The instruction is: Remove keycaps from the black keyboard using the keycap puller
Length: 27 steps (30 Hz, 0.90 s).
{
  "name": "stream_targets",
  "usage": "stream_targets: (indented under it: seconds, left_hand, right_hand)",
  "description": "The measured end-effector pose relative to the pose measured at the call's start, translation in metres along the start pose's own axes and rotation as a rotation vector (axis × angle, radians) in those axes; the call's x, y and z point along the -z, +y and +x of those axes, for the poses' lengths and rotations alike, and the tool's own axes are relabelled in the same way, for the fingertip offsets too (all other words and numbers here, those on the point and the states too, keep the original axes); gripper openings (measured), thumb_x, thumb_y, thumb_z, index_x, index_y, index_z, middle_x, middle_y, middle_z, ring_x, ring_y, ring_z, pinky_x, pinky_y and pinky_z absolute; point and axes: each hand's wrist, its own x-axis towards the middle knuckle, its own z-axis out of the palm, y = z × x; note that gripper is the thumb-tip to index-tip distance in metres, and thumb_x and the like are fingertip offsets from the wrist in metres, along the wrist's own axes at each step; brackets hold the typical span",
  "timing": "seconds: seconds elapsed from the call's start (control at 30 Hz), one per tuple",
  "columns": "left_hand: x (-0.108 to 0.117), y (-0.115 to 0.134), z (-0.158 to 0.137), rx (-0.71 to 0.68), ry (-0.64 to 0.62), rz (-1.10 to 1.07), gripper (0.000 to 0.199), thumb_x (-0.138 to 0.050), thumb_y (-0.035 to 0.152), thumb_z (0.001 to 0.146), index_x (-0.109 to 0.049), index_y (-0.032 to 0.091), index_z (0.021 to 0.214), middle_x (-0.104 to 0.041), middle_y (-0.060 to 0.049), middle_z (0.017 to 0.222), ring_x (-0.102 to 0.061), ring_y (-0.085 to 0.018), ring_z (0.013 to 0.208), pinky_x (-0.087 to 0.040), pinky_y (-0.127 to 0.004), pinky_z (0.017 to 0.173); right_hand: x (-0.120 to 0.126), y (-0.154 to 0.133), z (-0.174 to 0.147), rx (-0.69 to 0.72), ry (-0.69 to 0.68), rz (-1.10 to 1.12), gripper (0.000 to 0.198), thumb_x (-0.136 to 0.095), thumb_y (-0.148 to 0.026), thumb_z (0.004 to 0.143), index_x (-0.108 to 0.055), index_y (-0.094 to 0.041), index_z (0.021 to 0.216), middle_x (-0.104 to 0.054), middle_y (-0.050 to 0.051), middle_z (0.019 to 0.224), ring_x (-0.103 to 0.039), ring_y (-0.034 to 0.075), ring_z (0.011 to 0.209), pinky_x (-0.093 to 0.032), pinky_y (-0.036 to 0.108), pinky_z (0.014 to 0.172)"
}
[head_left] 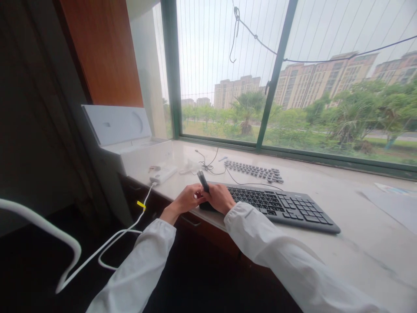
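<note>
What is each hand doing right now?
Left hand: closed at the keyboard's left end; grip unclear.
Right hand: closed on a dark tool.

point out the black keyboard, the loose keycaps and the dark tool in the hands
black keyboard [286, 208], head view, middle of the key field
loose keycaps [254, 170], head view, centre of the rows
dark tool [202, 180], head view, shaft above the hands

Bright window [276, 74] backlight, dim left side, edge distortion

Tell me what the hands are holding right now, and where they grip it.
The right hand grips a dark slim tool by its lower end; the left hand touches there too, over the keyboard.
</note>
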Motion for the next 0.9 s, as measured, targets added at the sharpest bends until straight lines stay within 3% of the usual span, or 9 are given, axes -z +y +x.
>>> stream_targets:
  seconds: [0.17, 0.5, 0.9]
  left_hand:
    - [-0.0002, -0.0027, -0.0012, -0.012, 0.001, -0.026, 0.019, -0.063, 0.031, 0.084, -0.068, 0.014, 0.075, -0.062, -0.004, 0.086, -0.055, -0.012, 0.072, -0.044, -0.022, 0.064]
    - [0.0, -0.0064, 0.0, 0.01, 0.012, 0.084, 0.023, -0.064, 0.031, 0.083, -0.067, 0.014, 0.067, -0.065, -0.002, 0.068, -0.056, -0.012, 0.065, -0.042, -0.023, 0.062]
    - [-0.0011, 0.0002, -0.0006, 0.068, 0.042, 0.047, 0.016, -0.063, 0.022, 0.08, -0.066, 0.013, 0.066, -0.064, 0.0, 0.061, -0.054, -0.011, 0.06, -0.042, -0.022, 0.06]
  right_hand:
    - [0.0006, 0.0003, -0.0016, 0.002, -0.012, -0.013, 0.026, -0.045, -0.033, 0.094, -0.066, -0.017, 0.091, -0.073, 0.006, 0.081, -0.066, 0.017, 0.072, -0.034, 0.025, 0.062]
    - [0.0022, -0.0027, -0.0043, 0.0, -0.039, -0.11, 0.031, -0.045, -0.038, 0.095, -0.065, -0.016, 0.097, -0.073, 0.009, 0.083, -0.067, 0.019, 0.073, -0.036, 0.025, 0.064]
    - [0.0026, -0.0057, -0.0065, 0.001, -0.028, -0.172, 0.03, -0.044, -0.038, 0.096, -0.064, -0.015, 0.096, -0.073, 0.01, 0.081, -0.068, 0.02, 0.072, -0.036, 0.026, 0.062]
